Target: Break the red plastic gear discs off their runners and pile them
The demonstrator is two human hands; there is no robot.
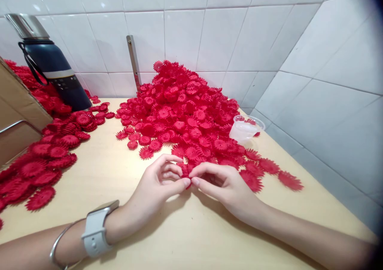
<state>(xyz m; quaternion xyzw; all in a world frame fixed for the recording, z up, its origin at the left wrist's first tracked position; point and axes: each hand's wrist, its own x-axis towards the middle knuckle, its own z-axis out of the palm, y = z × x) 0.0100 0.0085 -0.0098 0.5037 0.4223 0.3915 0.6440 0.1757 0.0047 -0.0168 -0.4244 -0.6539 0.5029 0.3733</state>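
Between my two hands, just above the table, is a small red fringed flower piece [186, 170]. My left hand [163, 180] pinches it from the left with thumb and fingertips, the other fingers curled. From the right, my right hand [223, 182] pinches its edge with thumb and forefinger. Most of the piece is hidden by the fingers. Right behind my hands rises a big pile of red fringed flower pieces [179, 114]. A few of them lie loose beside my right hand, such as a flat red flower [289, 180].
A second heap of red flowers [44, 170] covers the left side of the table [191, 238]. Behind it leans a dark blue bottle [60, 62], near a cardboard box [18, 114]. A clear plastic cup [242, 130] stands right of the pile. A metal strip [133, 60] leans on the tiled wall [185, 34].
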